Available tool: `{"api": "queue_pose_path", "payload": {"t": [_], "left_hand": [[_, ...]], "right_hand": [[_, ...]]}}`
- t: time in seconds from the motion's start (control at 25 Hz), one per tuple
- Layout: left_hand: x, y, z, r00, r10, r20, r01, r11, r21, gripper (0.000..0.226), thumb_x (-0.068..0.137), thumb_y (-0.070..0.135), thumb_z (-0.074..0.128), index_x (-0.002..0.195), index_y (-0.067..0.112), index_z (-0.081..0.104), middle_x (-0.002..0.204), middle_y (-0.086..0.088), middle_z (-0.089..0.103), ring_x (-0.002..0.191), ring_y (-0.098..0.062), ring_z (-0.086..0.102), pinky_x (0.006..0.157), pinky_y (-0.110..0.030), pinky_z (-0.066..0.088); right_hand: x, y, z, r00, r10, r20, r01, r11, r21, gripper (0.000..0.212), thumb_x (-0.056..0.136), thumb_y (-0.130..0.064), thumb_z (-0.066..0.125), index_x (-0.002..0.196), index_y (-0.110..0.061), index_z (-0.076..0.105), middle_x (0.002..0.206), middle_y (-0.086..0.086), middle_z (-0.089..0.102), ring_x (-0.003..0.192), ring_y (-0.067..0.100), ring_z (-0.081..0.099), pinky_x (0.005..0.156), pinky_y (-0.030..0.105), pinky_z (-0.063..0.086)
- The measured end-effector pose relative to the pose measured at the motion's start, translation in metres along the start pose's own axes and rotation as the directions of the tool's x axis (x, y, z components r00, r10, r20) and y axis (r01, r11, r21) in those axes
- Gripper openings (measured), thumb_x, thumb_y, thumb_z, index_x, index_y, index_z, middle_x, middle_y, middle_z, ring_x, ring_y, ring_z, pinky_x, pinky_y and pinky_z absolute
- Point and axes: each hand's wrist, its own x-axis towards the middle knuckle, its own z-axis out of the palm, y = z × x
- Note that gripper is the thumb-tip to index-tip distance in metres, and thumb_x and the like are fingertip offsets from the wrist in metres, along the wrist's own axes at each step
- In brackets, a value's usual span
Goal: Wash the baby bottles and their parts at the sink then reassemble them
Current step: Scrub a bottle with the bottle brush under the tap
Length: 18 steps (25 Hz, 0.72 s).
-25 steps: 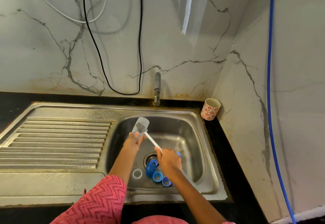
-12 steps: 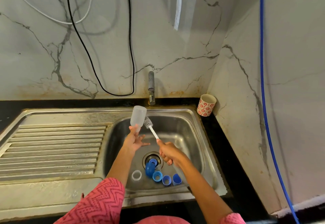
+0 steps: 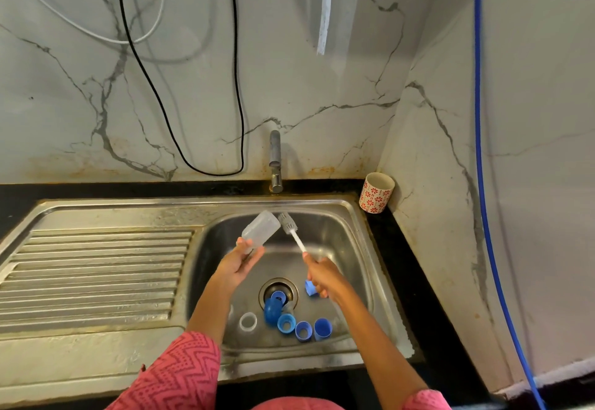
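We hold a bottle [image 3: 260, 228] and a brush [image 3: 292, 232] over the sink [image 3: 335, 216].

Our left hand [image 3: 238, 264] grips the clear bottle at its lower end, fingers curled round it, so the bottle tilts up and to the right above the basin. Our right hand [image 3: 322, 276] is clenched on the brush's white handle; the bristle head sits just beside the bottle's upper end, outside it. Below our hands, blue parts [image 3: 294, 321] lie clustered at the drain [image 3: 278, 292] and toward the front of the basin, with a clear ring [image 3: 248, 322] to their left and one more blue piece [image 3: 309, 289] partly hidden under our right hand. The tap [image 3: 275, 161] stands behind the basin, and a patterned cup [image 3: 376, 193] stands in the right corner.
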Motion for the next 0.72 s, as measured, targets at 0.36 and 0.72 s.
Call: {"api": "queue_pose_path", "payload": {"t": [0.36, 0.72], "left_hand": [[0.004, 0.000, 0.002, 0.995, 0.091, -0.050, -0.089, 0.994, 0.058, 0.042, 0.092, 0.014, 0.056, 0.129, 0.004, 0.038, 0.121, -0.018, 0.043, 0.122, -0.036, 0.045, 0.104, -0.053, 0.039], [0.021, 0.005, -0.010, 0.852, 0.429, -0.298, -0.313, 0.876, 0.367, 0.043, 0.089, 0.014, 0.061, 0.129, 0.004, 0.047, 0.125, -0.019, 0.054, 0.104, -0.026, 0.054, 0.090, -0.043, 0.048]], "right_hand": [[0.000, 0.011, 0.007, 0.999, 0.009, 0.050, -0.003, 0.993, -0.122, 0.050, 0.097, -0.053, 0.035, 0.069, -0.013, 0.048, 0.054, -0.003, 0.043, 0.031, 0.004, 0.029, 0.033, 0.017, 0.024], [-0.007, 0.000, 0.017, 0.982, -0.114, 0.149, 0.142, 0.971, -0.192, 0.051, 0.096, -0.054, 0.037, 0.066, -0.015, 0.049, 0.052, -0.004, 0.043, 0.036, 0.007, 0.032, 0.035, 0.017, 0.026]]}}
